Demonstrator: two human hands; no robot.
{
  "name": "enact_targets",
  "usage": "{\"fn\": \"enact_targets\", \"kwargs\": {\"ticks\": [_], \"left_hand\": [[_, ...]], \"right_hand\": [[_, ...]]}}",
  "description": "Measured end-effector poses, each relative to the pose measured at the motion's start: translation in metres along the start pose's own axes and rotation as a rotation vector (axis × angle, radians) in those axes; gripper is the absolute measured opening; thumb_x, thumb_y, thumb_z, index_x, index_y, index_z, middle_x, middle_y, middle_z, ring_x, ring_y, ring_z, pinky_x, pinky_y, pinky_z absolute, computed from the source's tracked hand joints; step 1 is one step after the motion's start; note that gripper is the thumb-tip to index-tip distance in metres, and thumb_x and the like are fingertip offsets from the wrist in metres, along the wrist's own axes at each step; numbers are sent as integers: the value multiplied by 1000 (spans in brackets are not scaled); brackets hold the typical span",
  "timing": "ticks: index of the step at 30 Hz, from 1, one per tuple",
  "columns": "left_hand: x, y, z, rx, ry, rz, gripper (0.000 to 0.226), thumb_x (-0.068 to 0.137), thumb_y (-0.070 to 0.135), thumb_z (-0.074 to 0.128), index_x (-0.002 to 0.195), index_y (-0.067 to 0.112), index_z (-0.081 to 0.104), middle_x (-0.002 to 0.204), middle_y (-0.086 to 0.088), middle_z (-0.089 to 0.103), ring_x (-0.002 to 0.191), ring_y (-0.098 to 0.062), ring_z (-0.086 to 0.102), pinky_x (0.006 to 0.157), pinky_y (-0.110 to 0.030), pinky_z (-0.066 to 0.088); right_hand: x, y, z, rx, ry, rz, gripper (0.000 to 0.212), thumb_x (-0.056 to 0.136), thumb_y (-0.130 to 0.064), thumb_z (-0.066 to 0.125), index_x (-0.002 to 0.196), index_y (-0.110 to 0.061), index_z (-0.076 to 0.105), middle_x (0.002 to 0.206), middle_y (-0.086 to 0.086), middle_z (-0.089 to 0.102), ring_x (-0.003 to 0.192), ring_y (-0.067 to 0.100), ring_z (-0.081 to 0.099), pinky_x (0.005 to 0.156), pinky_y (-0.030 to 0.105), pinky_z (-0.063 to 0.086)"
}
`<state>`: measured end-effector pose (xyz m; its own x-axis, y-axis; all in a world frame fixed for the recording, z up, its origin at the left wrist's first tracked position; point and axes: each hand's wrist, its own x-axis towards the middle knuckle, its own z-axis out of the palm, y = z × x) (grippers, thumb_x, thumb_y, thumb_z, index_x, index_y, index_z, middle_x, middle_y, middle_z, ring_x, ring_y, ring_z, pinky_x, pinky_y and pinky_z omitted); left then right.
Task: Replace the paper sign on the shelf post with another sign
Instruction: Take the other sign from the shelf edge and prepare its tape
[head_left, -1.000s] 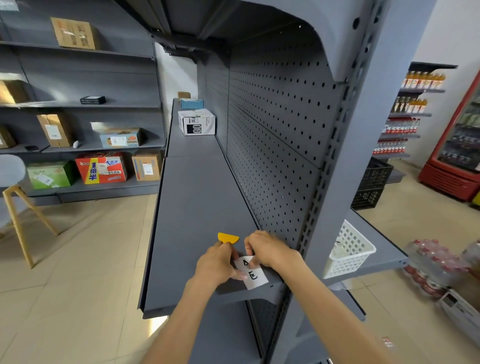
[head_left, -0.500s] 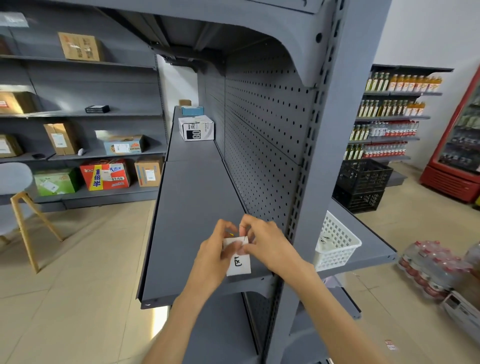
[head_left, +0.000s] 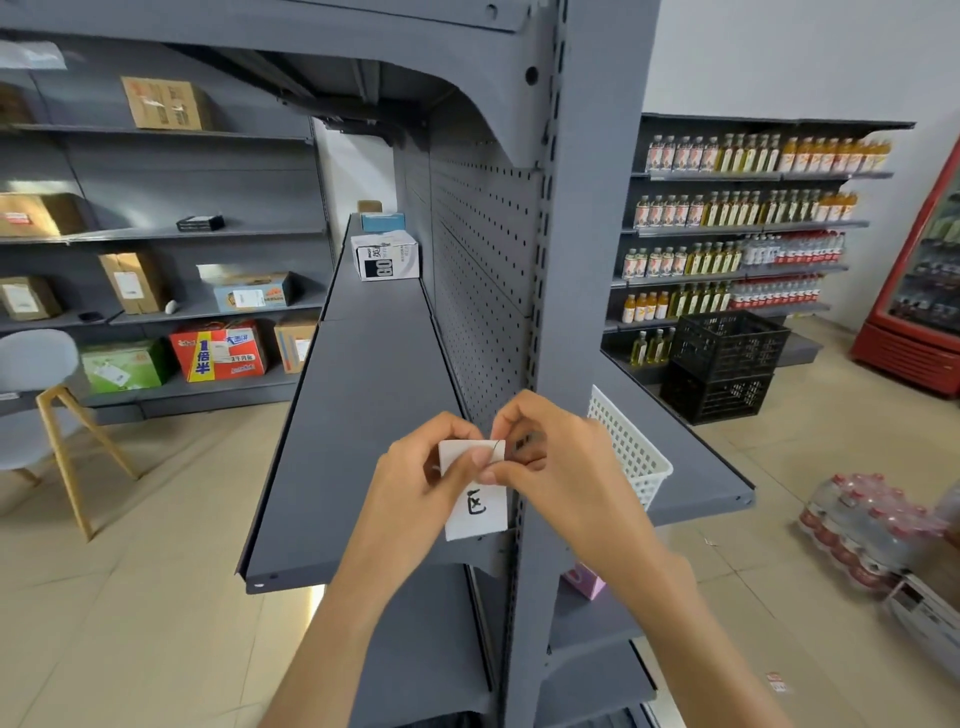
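My left hand (head_left: 415, 483) and right hand (head_left: 550, 462) meet in front of the grey post (head_left: 576, 312), both pinching the top edge of a white paper sign (head_left: 475, 506). The left thumb lies across the sign's upper face; the right thumb and forefinger nip its top right corner. The sign hangs upright between my hands, a black character visible on its lower half, held just beside the post and above the front end of the grey shelf (head_left: 363, 415). I see a white basket (head_left: 631, 452) on the shelf to the right of the post, behind my right hand. A white box (head_left: 385, 255) stands far down the shelf.
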<state>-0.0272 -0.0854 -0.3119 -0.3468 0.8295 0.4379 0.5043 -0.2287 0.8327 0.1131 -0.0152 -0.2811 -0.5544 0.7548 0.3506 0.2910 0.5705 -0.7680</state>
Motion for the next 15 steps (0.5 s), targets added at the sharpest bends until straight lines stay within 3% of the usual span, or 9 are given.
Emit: {"fn": "enact_targets", "kwargs": {"ticks": [5,10,12,15], "left_hand": [[1,28,23,-44,31,37,9,91,24,67,84,22,62,76,2,65,57,-9,51,54,-21,40],[3,51,51,-112,62,49,9,89,18,70,84,18,62,78,4,66,72,-36,58,63,-42,47],[4,58,63,-84,71,65,9,89,18,69,84,19,62,79,5,67,70,-37,55,62,-47,46],[7,64,77,-58,87,77,9,89,22,69,84,20,61,78,9,65,60,-28,47,57,-42,41]], "right_hand": [[-8,4,-34,73,25,-33,26,72,-13,87,83,-21,64,77,2,73,69,15,72,74,36,61],[-14,15,-66,166,10,-25,22,73,-9,86,82,-19,68,76,-5,72,67,9,72,70,25,60],[-15,22,-77,174,7,-22,21,75,-9,85,81,-19,69,75,-6,72,65,7,71,70,27,61],[-17,30,-90,159,23,-26,20,75,-13,85,79,-24,69,77,-5,73,66,9,72,70,32,61]]}}
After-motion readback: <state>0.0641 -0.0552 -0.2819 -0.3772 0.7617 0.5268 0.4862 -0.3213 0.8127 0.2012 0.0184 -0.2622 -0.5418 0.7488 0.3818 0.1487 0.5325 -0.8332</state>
